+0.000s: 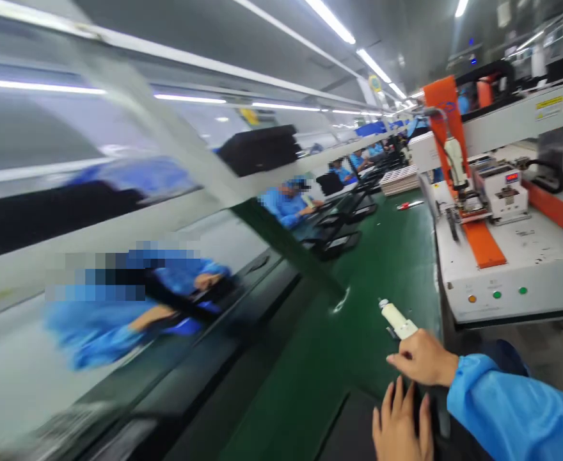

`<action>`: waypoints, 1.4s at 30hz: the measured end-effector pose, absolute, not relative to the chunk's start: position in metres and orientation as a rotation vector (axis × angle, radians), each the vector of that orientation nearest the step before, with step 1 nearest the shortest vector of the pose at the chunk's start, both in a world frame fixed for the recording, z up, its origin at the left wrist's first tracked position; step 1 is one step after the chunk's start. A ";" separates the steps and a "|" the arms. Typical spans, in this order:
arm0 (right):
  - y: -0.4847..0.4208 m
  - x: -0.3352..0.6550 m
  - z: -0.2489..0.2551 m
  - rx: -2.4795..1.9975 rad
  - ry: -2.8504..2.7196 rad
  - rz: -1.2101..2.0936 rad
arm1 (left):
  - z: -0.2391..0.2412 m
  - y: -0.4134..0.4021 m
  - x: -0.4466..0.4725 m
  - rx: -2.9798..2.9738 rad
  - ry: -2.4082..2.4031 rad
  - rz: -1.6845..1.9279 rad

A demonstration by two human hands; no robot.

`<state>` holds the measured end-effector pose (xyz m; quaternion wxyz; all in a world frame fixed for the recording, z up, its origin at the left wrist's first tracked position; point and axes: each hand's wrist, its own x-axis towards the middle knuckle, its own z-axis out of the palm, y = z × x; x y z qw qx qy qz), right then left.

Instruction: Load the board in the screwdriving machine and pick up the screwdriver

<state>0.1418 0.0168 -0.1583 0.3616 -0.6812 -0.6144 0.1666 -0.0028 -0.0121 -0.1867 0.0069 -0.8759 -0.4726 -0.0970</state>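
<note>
On the smooth green belt (pixel 368 333), the right hand (pixel 423 358) grips a cream, cylindrical tool (pixel 397 319); just beside it, the left hand (pixel 401 426) lies flat, fingers spread, on a dark panel (pixel 353 429).

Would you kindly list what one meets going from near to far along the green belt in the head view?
Left hand flat on a dark panel → right hand holding a cream-coloured handheld tool → red-handled tool lying on the green conveyor belt → pale stack of trays.
</note>
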 end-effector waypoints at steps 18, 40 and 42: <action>0.018 0.136 -0.192 -1.673 -1.782 0.344 | -0.157 -0.045 0.012 -3.090 -1.669 -0.871; 0.035 0.111 -0.177 -1.770 -1.789 0.120 | -0.172 -0.018 0.001 -2.763 -1.431 -0.227; 0.035 0.109 -0.180 -1.762 -1.794 0.154 | -0.178 -0.018 0.001 -2.689 -1.428 -0.221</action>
